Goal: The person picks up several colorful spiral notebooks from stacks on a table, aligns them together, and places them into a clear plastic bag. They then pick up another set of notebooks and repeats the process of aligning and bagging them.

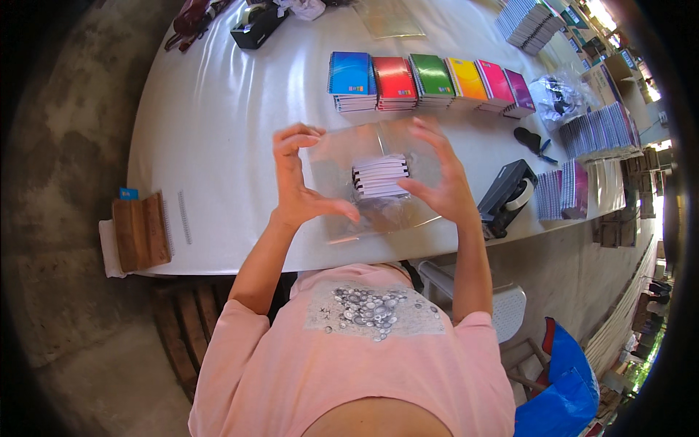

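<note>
A stack of small spiral notebooks (380,177), page edges facing up, sits at the near middle of the table. Around it spreads a clear plastic bag (342,226), partly crumpled just below the stack. My left hand (300,178) hovers at the bag's left side, fingers curved and thumb spread well apart from them. On the opposite side my right hand (443,178) is open in the same way, its thumb tip close to the stack's right end. Neither hand grips anything; whether the fingertips touch the plastic I cannot tell.
Beyond the bag stands a row of notebook piles (395,79) in several colours. A tape dispenser (510,193), pliers (546,151) and more notebook stacks (598,131) are at right. At left lie a wooden block (142,231) and loose spiral wire (184,217).
</note>
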The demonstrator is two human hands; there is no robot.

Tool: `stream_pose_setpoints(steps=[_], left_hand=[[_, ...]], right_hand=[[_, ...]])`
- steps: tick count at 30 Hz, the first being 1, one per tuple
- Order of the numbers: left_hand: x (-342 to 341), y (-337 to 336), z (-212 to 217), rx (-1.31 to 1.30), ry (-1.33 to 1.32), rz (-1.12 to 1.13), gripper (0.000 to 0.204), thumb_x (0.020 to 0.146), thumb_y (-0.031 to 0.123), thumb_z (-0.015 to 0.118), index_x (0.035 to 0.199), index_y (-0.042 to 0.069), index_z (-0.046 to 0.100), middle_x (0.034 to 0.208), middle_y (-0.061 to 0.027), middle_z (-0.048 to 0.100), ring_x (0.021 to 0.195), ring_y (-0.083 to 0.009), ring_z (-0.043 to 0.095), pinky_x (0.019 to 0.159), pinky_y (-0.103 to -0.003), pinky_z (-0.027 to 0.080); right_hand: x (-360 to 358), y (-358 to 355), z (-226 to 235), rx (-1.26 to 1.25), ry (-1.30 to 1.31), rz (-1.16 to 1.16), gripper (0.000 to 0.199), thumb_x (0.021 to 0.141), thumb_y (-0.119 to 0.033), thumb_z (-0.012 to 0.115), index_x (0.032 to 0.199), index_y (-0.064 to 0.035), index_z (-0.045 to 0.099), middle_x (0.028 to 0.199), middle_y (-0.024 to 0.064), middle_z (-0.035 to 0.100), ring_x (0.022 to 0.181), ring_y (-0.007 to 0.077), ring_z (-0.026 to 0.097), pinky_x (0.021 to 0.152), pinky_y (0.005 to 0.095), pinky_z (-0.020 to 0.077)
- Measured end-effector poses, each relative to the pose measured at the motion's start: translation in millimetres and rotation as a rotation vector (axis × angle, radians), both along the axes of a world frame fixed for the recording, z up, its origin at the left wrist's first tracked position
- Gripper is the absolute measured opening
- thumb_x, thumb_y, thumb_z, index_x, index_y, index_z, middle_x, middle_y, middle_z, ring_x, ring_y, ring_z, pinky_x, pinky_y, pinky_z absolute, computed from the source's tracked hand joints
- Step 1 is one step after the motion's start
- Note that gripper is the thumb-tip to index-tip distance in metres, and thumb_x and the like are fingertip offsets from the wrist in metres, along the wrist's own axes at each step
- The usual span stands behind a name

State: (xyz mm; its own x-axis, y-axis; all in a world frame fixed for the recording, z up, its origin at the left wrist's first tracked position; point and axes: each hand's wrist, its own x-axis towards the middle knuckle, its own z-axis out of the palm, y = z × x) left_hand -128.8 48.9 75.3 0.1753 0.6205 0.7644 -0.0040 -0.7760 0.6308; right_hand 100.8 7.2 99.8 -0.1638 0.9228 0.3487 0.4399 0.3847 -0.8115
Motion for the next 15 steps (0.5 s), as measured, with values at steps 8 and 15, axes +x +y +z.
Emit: stream_pose_setpoints(steps=[8,15], left_hand=[[26,-45,-103,-0.308,0.274,0.308,0.093,0.051,0.017,0.088,0.13,0.009,0.039,0.122,-0.0125,0.044,0.113,-0.0264,0.046,0.095,-0.037,0.037],[20,-38,-72,0.07,0.711,0.239,0.064,0.062,0.012,0.076,0.122,0.022,0.056,0.125,0.0011,0.052,0.11,-0.0194,0.05,0.087,-0.035,0.038]], right_hand=[[11,54,-2,-0.193,-0.25,0.071,0.018,0.076,-0.005,0.066,0.094,-0.0015,0.065,0.089,0.0092,0.068,0.078,0.0192,0.064,0.076,0.0287,0.0492],[56,-32,-73,-0.193,0.196,-0.027,0.044,0.074,0.003,0.059,0.118,-0.0036,0.057,0.124,0.0087,0.056,0.122,0.0223,0.046,0.105,0.0348,0.0311]])
